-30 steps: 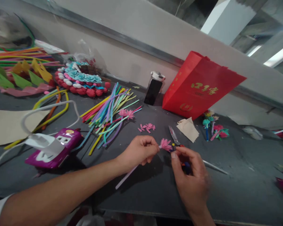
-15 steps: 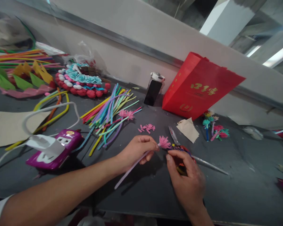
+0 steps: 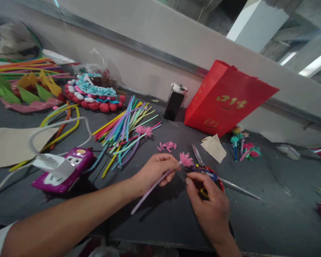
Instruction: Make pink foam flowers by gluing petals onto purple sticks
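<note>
Pinched between the fingers of my left hand [image 3: 159,169] is a pink fringed flower on a pale lilac stem [image 3: 147,198], which slants down toward the table's front. Its pink head [image 3: 186,159] sticks out past my fingertips to the right. My right hand [image 3: 212,205] is just right of and below the flower, thumb and index finger pressed together. Whatever they hold, if anything, is too small to make out. Behind that hand lies a blue-handled tool [image 3: 209,174], partly covered, with red and yellow parts. An open metal blade [image 3: 198,155] points away beside the flower.
Small pink pieces [image 3: 167,146] lie behind my left hand. A bundle of coloured pipe cleaners [image 3: 125,132] is further left, near a purple power strip [image 3: 80,160] with a white cable. A red paper bag [image 3: 224,100] stands at the back, beside a bottle and a phone [image 3: 173,105].
My right hand has moved left and downward, uncovering more of the blue-handled tool behind it. My left hand keeps its pinch on the stem; the flower has hardly shifted.
</note>
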`<state>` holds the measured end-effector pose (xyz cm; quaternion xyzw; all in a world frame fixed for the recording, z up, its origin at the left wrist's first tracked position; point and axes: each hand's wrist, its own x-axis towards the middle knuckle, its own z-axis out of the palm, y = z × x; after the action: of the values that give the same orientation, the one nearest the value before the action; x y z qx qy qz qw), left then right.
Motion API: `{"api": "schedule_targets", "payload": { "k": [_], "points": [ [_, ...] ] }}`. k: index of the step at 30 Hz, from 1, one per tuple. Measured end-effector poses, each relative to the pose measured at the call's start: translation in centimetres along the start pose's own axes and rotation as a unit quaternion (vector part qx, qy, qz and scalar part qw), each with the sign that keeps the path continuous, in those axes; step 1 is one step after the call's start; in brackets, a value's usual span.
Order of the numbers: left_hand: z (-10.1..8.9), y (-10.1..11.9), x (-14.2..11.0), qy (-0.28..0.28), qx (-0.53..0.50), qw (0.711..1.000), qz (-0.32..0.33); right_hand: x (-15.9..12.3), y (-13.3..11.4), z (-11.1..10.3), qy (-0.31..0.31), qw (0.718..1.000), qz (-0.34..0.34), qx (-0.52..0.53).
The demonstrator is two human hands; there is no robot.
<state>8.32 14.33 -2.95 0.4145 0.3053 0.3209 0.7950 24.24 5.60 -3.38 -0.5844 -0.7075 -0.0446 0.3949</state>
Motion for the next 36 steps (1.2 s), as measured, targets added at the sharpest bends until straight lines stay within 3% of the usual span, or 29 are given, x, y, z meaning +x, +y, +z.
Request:
{"api": "schedule_targets", "payload": {
  "k": [5,11,24,32,36],
  "points": [
    [0.1,0.1,-0.2,-0.005,0.009,1.0,0.013,-0.7,0.2,1.1,-0.102,0.994,0.009,0.032],
    [0.3,0.1,-0.3,-0.007,0.014,1.0,0.018,-2.3,-0.3,2.9,-0.196,0.979,-0.053,-0.026],
    [0.4,0.0,-0.3,0.003,0.018,1.0,0.02,-2.7,0.0,3.0,-0.205,0.977,-0.059,-0.023],
    [-0.6,0.4,0.6,0.132,-0.045,0.982,0.124,-2.7,0.5,3.1,-0.2,0.979,-0.023,0.003],
    [-1.0,0.4,0.9,0.166,-0.051,0.973,0.153,-1.0,1.8,3.1,-0.166,0.985,0.025,0.024]
  ]
}}
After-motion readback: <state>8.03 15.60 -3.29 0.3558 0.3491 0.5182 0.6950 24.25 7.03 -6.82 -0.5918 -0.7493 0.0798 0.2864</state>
